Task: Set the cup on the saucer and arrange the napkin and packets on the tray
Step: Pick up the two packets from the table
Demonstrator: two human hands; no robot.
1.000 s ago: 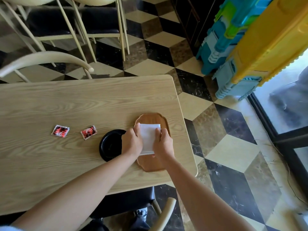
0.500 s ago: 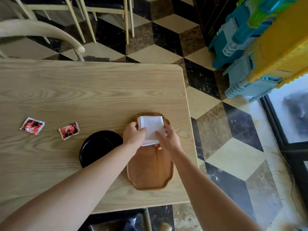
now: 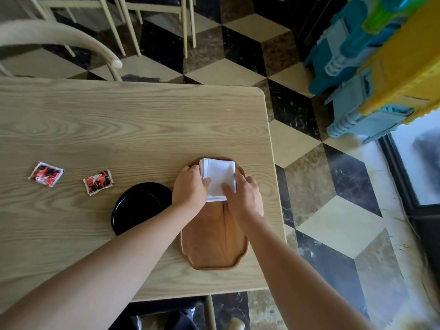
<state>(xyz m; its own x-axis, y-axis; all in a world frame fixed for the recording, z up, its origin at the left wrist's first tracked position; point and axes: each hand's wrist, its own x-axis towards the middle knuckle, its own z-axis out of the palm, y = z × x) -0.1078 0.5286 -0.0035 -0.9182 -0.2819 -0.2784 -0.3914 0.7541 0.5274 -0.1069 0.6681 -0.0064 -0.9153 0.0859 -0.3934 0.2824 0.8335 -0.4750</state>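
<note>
A folded white napkin point(image 3: 217, 176) lies on the far end of the oval wooden tray point(image 3: 214, 244). My left hand point(image 3: 190, 189) holds its left edge and my right hand point(image 3: 245, 198) holds its right, near corner, both with fingers on the cloth. Left of the tray sits a black saucer point(image 3: 138, 206), partly covered by my left forearm. Two red packets lie on the table further left, one point(image 3: 98, 181) close to the saucer and one point(image 3: 46, 174) beyond it. No cup is in view.
The light wooden table point(image 3: 119, 127) ends just right of the tray, with a checkered floor beyond. A cream chair back point(image 3: 59, 41) stands at the far left edge. Blue and yellow plastic panels point(image 3: 381, 55) lean at the upper right.
Both hands have slid the napkin toward the far end of the tray. The camera tilted down, so more of the tray's near end shows.
</note>
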